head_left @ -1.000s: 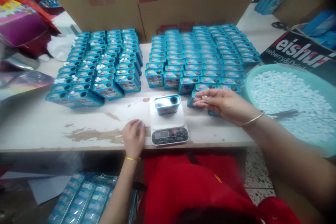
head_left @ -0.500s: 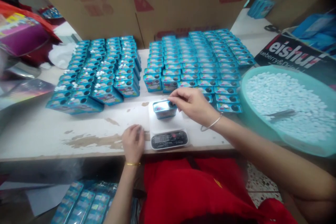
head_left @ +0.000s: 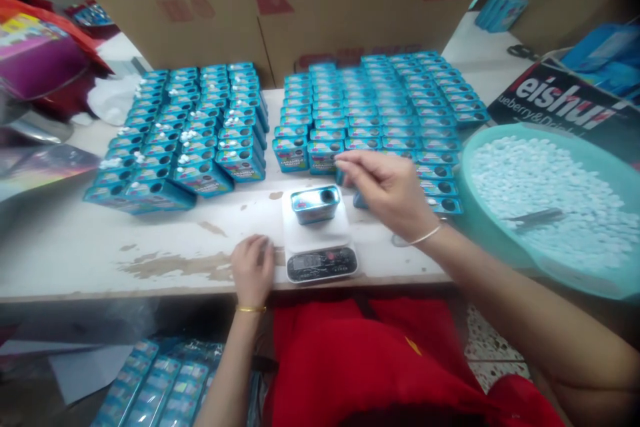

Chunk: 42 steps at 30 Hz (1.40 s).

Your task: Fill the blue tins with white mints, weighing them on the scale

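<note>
On the left of a white table (head_left: 65,227), blue tins (head_left: 173,147) stand in upright rows, small white tablets (head_left: 189,136) lying on many of their tops. Nearer, left of the middle, the left hand (head_left: 253,270) rests by the table's near edge, fingers loosely curled, thumb apart from them, nothing seen in its hold.

Just to its right is a white kitchen scale (head_left: 321,237). One blue tin (head_left: 315,203) stands upright on its far part, long axis running left to right, the dark round opening (head_left: 328,196) at its right end. The right hand (head_left: 343,163) is the nearer one: its fingertips hang just beyond that right end, apart from the tin, which lies near and left of them. Thumb and forefinger come close together; whether they pinch anything, I cannot tell.

Behind are more rows of tins (head_left: 367,117). Far right, a pale green basin (head_left: 480,240) holds many tablets and a dark utensil (head_left: 537,217).
</note>
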### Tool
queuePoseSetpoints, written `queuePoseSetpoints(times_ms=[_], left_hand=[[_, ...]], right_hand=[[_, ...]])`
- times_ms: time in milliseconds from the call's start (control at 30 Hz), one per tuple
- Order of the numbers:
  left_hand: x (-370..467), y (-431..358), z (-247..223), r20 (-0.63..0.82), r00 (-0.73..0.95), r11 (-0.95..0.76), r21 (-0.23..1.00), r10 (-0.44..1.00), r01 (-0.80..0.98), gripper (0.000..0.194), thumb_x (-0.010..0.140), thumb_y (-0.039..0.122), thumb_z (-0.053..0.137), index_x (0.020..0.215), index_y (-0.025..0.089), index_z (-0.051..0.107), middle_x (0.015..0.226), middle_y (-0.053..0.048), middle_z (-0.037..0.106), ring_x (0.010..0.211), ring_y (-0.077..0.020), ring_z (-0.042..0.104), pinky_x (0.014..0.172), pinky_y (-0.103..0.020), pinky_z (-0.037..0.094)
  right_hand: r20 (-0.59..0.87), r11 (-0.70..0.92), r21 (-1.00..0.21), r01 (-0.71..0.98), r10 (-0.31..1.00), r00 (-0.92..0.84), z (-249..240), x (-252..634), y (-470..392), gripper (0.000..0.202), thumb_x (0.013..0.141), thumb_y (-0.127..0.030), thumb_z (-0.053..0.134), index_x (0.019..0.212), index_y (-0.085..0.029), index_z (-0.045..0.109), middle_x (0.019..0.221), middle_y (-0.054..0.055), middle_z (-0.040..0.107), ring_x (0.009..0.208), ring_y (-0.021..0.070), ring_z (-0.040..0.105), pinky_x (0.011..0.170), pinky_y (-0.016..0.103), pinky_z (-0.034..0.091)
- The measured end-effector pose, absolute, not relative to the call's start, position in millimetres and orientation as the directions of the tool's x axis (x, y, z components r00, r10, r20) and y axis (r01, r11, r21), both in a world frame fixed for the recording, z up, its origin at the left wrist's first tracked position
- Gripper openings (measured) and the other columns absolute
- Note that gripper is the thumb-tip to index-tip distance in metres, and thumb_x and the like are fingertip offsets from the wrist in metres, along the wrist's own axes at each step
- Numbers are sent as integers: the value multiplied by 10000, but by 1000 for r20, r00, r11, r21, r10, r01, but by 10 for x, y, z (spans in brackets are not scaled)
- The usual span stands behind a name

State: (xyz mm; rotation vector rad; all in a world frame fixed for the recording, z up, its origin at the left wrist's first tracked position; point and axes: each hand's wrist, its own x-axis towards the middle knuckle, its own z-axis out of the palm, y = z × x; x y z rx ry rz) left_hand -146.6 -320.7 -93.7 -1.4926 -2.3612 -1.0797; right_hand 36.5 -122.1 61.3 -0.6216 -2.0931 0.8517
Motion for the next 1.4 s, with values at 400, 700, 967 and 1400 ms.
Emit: queuePoseSetpoints(times_ms=[400, 700, 967, 1400], left_hand=[[-1431, -3140, -737, 432, -513, 170, 618, 742, 767, 250, 886, 304, 529, 1090, 176, 596, 1046, -95, 602, 1005, -201, 572, 911, -387, 463], [-1362, -2419, -355, 312, -258, -96, 787, 914, 609, 585, 765, 382, 688, 1281, 208, 472, 1247, -101, 567, 1146, -231, 543, 1003, -408, 436], [-1522, -2471, -302, 270, -281, -99, 859, 921, 502, 739, 714, 346, 746, 1364, 243, 410, 1286, -109, 555, 1194, -238, 522, 1065, -434, 384], [-1662, -2540, -232, 320, -414, -129, 895, 852, 427, 592, 758, 376, 702, 1290, 212, 499, 1194, -103, 599, 1086, -225, 590, 1022, -431, 438]], right_hand=[[311, 239, -850, 470, 947, 80, 391, 1809, -945, 210, 810, -302, 610, 883, -151, 736, 541, -15, 524, 418, 59, 402, 406, 217, 300], [289, 117, -870, 478, 907, 305, 75, 2234, -903, 168, 740, -181, 595, 794, -176, 753, 488, 1, 520, 368, 91, 409, 376, 250, 305], [342, 171, -864, 474, 889, 303, 3, 2232, -864, 175, 776, -208, 589, 817, -166, 754, 496, 22, 536, 388, 105, 432, 411, 270, 340], [349, 149, -836, 527, 886, 304, -10, 2227, -847, 158, 757, -170, 612, 808, -155, 761, 481, 12, 531, 385, 96, 430, 453, 276, 381]])
